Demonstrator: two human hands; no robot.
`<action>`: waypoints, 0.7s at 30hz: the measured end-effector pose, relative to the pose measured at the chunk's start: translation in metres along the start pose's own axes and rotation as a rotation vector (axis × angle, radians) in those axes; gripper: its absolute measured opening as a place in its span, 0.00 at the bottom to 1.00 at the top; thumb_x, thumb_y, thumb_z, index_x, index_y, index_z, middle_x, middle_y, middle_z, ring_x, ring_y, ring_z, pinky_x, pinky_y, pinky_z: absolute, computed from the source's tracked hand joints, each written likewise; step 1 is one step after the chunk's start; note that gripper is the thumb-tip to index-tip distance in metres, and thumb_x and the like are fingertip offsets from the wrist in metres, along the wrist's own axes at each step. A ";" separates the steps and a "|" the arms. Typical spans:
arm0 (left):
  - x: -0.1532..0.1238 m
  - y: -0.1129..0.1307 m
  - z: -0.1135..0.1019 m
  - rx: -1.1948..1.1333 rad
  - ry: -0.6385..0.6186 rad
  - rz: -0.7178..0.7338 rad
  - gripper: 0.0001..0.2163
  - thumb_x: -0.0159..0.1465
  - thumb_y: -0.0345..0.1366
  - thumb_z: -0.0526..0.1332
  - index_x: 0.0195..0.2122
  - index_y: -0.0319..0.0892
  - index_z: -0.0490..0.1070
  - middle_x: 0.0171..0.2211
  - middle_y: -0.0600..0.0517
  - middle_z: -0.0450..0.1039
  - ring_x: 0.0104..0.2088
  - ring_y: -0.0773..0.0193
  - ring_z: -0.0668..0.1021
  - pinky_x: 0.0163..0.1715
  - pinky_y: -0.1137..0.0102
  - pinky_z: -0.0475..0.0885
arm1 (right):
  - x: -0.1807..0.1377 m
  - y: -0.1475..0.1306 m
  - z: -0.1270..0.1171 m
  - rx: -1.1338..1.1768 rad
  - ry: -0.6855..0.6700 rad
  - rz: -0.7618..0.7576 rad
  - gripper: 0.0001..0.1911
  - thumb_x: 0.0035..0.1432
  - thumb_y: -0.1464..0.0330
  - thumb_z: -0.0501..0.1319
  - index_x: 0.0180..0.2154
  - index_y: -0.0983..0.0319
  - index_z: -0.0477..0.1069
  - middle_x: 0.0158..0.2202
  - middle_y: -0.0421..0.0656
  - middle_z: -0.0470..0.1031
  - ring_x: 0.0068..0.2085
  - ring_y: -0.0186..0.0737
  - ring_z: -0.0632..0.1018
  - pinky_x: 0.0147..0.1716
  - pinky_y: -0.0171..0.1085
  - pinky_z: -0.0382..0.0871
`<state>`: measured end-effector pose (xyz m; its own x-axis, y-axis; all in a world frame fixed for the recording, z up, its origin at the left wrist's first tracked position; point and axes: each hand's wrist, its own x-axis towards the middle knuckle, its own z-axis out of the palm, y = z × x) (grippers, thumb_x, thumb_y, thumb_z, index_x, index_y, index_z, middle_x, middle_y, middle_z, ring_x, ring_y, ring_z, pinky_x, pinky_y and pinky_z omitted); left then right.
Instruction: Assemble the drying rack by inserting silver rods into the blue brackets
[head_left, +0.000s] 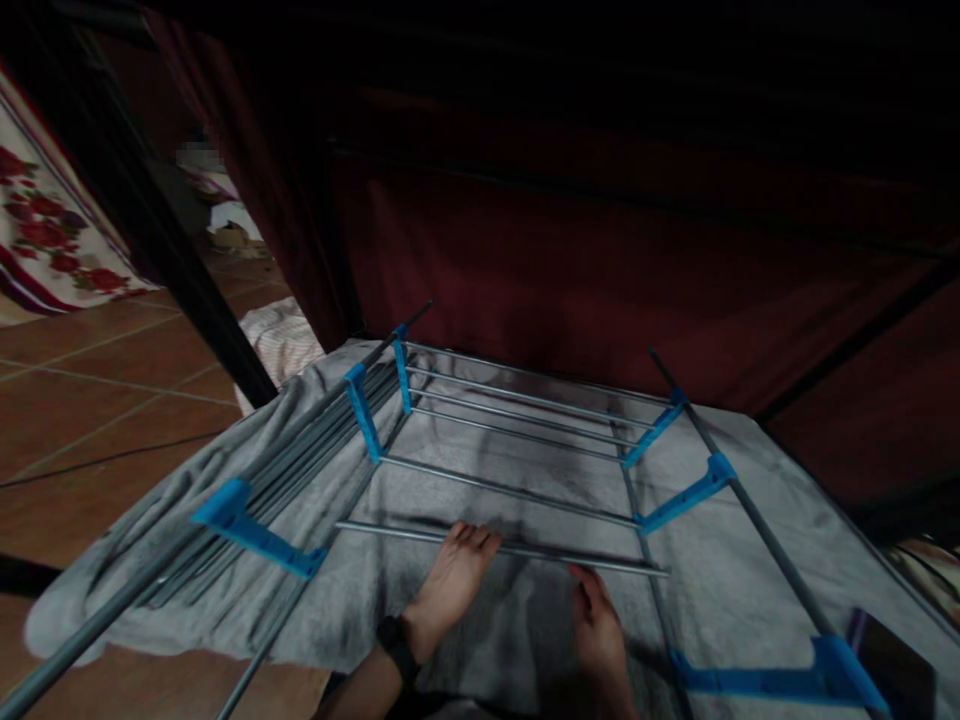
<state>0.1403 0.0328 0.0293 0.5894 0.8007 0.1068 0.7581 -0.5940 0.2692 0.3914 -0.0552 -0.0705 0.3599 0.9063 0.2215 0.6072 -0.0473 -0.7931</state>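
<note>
A loose grey metal rod (pixel 540 552) runs crosswise in front of me, between the two sides of a frame of grey tubes and blue plastic brackets. My left hand (pixel 459 570), with a dark band on its wrist, has its fingers closed over the rod left of its middle. Just on the near side of the rod is my right hand (pixel 600 620), fingers extended and slightly bent, holding nothing that I can see. Blue brackets (pixel 262 535) join the left tubes, and a matching blue bracket (pixel 780 682) is at the near right. Several fitted crossbars (pixel 510 490) span the frame farther back.
Beneath the frame is a bed with a grey blanket (pixel 517 625). A bundle of grey rods (pixel 330 440) lies along its left side. A dark flat object (pixel 896 665) rests at the right edge. Dark red curtains (pixel 570 270) hang behind; tiled floor (pixel 112 400) shows at left.
</note>
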 end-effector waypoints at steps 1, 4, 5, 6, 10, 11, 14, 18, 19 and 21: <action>0.000 -0.004 0.002 -0.002 0.003 -0.004 0.18 0.67 0.23 0.50 0.48 0.46 0.74 0.43 0.50 0.76 0.43 0.59 0.77 0.51 0.61 0.66 | 0.000 0.001 -0.003 0.007 0.002 0.023 0.25 0.66 0.55 0.49 0.48 0.64 0.76 0.52 0.53 0.77 0.53 0.54 0.77 0.55 0.52 0.71; -0.003 -0.019 0.003 0.003 0.005 -0.022 0.16 0.67 0.24 0.50 0.47 0.46 0.75 0.43 0.50 0.76 0.44 0.59 0.76 0.52 0.61 0.65 | 0.000 0.004 -0.009 0.013 0.029 0.059 0.26 0.65 0.52 0.49 0.46 0.63 0.75 0.48 0.52 0.78 0.50 0.52 0.78 0.52 0.50 0.72; -0.004 -0.023 0.003 0.007 0.004 -0.028 0.16 0.67 0.23 0.51 0.47 0.45 0.75 0.43 0.49 0.76 0.44 0.59 0.76 0.52 0.61 0.65 | 0.000 0.005 -0.010 0.000 0.053 0.060 0.26 0.65 0.51 0.49 0.46 0.63 0.74 0.47 0.52 0.78 0.49 0.52 0.78 0.50 0.49 0.72; -0.005 -0.027 0.003 0.010 0.002 -0.030 0.16 0.67 0.23 0.51 0.47 0.45 0.75 0.43 0.49 0.76 0.44 0.59 0.76 0.53 0.61 0.65 | 0.000 0.006 -0.010 -0.022 0.077 0.056 0.26 0.66 0.50 0.49 0.47 0.62 0.73 0.46 0.52 0.78 0.49 0.52 0.78 0.49 0.48 0.72; -0.007 -0.030 0.003 0.009 0.004 -0.016 0.16 0.67 0.23 0.52 0.49 0.45 0.73 0.46 0.49 0.75 0.46 0.59 0.75 0.55 0.61 0.64 | 0.003 0.009 -0.007 -0.160 0.150 -0.037 0.28 0.67 0.50 0.48 0.52 0.64 0.70 0.47 0.55 0.75 0.48 0.51 0.77 0.47 0.46 0.71; -0.006 -0.030 0.004 0.007 0.006 -0.013 0.16 0.67 0.23 0.52 0.49 0.45 0.73 0.46 0.49 0.75 0.47 0.59 0.75 0.56 0.61 0.64 | 0.005 0.011 -0.005 -0.209 0.154 -0.077 0.28 0.67 0.51 0.47 0.53 0.65 0.69 0.47 0.56 0.75 0.48 0.52 0.77 0.48 0.47 0.71; -0.005 -0.028 0.008 -0.008 0.001 0.005 0.15 0.68 0.25 0.52 0.49 0.45 0.73 0.45 0.49 0.75 0.46 0.59 0.75 0.57 0.59 0.64 | 0.012 0.020 -0.003 -0.416 0.174 -0.173 0.31 0.68 0.50 0.44 0.52 0.65 0.72 0.45 0.58 0.74 0.45 0.56 0.76 0.43 0.52 0.70; -0.008 -0.030 0.016 -0.020 0.082 0.012 0.22 0.66 0.21 0.52 0.57 0.46 0.69 0.50 0.49 0.75 0.52 0.58 0.74 0.64 0.57 0.60 | 0.019 0.032 -0.006 -0.618 0.230 -0.233 0.32 0.66 0.49 0.43 0.45 0.62 0.77 0.46 0.60 0.76 0.40 0.60 0.75 0.38 0.57 0.67; -0.011 -0.031 0.017 -0.011 0.113 0.000 0.24 0.64 0.20 0.51 0.60 0.46 0.68 0.53 0.48 0.74 0.55 0.58 0.73 0.65 0.56 0.59 | 0.019 0.033 -0.006 -0.626 0.231 -0.253 0.30 0.66 0.50 0.44 0.46 0.62 0.77 0.46 0.59 0.76 0.40 0.59 0.75 0.39 0.58 0.67; -0.021 -0.035 0.019 0.018 0.160 -0.031 0.28 0.63 0.19 0.50 0.63 0.47 0.65 0.58 0.47 0.71 0.60 0.55 0.70 0.66 0.53 0.58 | 0.018 0.031 -0.008 -0.611 0.228 -0.280 0.28 0.66 0.52 0.44 0.47 0.61 0.76 0.46 0.57 0.77 0.41 0.57 0.76 0.45 0.61 0.65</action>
<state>0.1065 0.0352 -0.0008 0.5150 0.8198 0.2506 0.7806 -0.5693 0.2579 0.4220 -0.0439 -0.0865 0.2310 0.8116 0.5366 0.9632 -0.1130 -0.2438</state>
